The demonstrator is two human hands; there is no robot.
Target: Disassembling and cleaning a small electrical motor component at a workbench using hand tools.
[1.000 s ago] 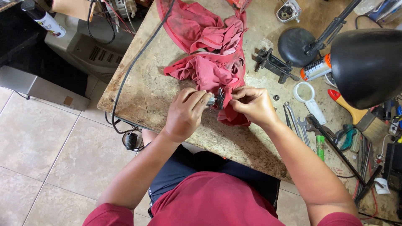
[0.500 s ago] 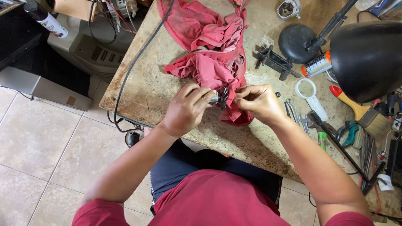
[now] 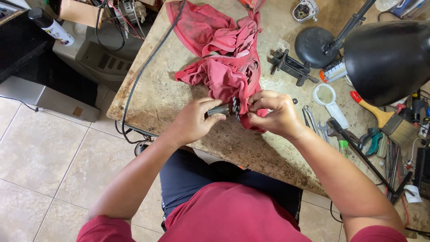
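Fingers [image 3: 210, 117] of two hands grip one metal part [image 3: 226, 109].

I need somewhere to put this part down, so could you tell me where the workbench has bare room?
Bare stone workbench top lies between the black cable and the crumpled red rag. The right side is crowded: black desk lamp, white magnifier, wrenches, paintbrush.

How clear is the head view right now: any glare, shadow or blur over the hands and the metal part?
Head view: even, soft light, no glare on the workbench. The left hand and right hand are sharp, and so is the metal part between them. The black lamp shade blocks the upper right corner. Straight edges bow slightly toward the frame's borders.
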